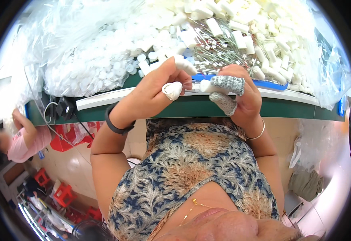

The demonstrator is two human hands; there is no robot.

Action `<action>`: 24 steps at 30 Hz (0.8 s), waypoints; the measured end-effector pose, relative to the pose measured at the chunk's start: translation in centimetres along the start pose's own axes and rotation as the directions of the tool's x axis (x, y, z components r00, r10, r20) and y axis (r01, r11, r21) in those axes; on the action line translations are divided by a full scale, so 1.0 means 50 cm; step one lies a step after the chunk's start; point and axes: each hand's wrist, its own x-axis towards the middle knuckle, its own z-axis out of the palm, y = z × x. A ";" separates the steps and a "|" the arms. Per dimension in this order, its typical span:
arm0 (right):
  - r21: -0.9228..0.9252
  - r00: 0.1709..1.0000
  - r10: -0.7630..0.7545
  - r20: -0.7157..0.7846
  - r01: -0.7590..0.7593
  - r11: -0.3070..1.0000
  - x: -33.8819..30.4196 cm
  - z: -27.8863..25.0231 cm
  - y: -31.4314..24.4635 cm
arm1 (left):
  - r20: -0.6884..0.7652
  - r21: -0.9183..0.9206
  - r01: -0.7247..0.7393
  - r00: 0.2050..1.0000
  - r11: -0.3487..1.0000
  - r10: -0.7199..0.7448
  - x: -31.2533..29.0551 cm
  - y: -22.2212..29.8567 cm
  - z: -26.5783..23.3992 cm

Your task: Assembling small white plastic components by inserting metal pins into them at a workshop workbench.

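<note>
Both hands meet just above the table's near edge. My right hand [241, 94], with grey knitted covers on thumb and forefinger, pinches a small white plastic cylinder [206, 86]. The cylinder lies on its side and points toward my left hand [157, 86]. White wraps cover the thumb and forefinger of that hand. Its other fingers are curled close to the cylinder's left end; whatever they grip is too small to make out. Behind the hands lies a heap of thin metal pins [217, 46] with white ends, partly on a blue tray [272, 84].
White cylinders [272, 52] are heaped at the back right. Small translucent caps [103, 76] spill from clear plastic bags [59, 44] at the left. A white strip [107, 98] edges the green table [143, 111]. Black adapters with cables [66, 107] hang at left. Another person [29, 138] sits beyond.
</note>
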 end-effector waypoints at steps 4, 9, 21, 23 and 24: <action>0.014 0.999 0.048 0.005 -0.048 0.999 -0.027 -0.008 0.010 | 0.021 0.112 -0.046 0.999 0.993 0.043 0.017 -0.011 0.028; 0.086 0.995 0.012 0.095 -0.020 0.996 -0.027 -0.022 0.012 | 0.071 -0.155 0.097 0.994 0.983 -0.087 0.014 -0.027 0.051; -0.250 0.976 0.090 0.196 -0.039 0.967 0.012 -0.062 -0.032 | -0.003 0.369 -0.121 0.991 0.922 0.131 0.015 -0.037 0.069; -0.242 0.968 0.133 0.210 -0.080 0.967 -0.005 -0.093 -0.014 | -0.034 0.327 -0.110 0.991 0.939 0.128 0.010 -0.036 0.065; -0.247 0.968 0.141 0.210 -0.087 0.965 -0.012 -0.090 -0.012 | 0.028 0.388 -0.081 0.997 0.918 0.076 0.008 -0.038 0.064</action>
